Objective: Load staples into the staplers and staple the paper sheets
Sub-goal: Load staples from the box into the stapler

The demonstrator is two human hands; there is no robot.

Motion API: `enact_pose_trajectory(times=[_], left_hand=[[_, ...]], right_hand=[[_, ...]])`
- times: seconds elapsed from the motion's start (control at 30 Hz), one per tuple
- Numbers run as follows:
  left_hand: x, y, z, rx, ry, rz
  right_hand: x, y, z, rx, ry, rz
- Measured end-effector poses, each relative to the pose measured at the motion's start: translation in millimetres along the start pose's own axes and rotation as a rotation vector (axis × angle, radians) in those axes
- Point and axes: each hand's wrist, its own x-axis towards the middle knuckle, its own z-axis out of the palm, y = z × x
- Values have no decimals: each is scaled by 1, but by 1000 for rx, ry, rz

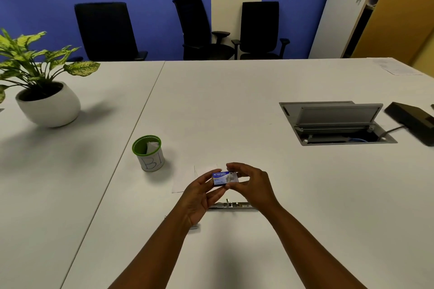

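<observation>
While lifted above the near tabletop edge, small blue cardboard staple box (225, 178) pinched by left hand (199, 197) and right hand (252, 184), likely for opening; opened metal stapler (231, 205) lay beneath, white paper sheets (185, 179) just beyond.

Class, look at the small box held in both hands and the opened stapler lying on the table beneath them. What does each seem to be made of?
Staple box: probably thin printed cardboard, with blue, white and yellow print and sharp folded edges.
Stapler: seemingly bare metal, silvery and shiny along its long opened rail; the rest is hidden under the hands.
</observation>
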Motion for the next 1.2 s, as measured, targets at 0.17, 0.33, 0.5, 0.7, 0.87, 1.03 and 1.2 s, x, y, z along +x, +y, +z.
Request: enact_pose_trajectory(times=[0.17,0.33,0.5,0.7,0.87,1.03,1.2], left_hand=[[1,4,-3,89,99,56],[0,7,-4,217,153,115],[-1,9,-5,264,166,118],[-2,9,-6,230,145,92],[-4,10,-4,79,84,2],[-4,8,-2,187,115,19],[-3,1,-2,205,121,18]], right_hand=[[-2,0,6,114,36,86],[1,0,4,365,69,271],[1,0,0,362,145,300],[2,-3,-7,374,167,297],[2,-7,-7,230,159,243],[-1,-8,-2,-6,132,249],[-5,-8,7,-257,224,222]])
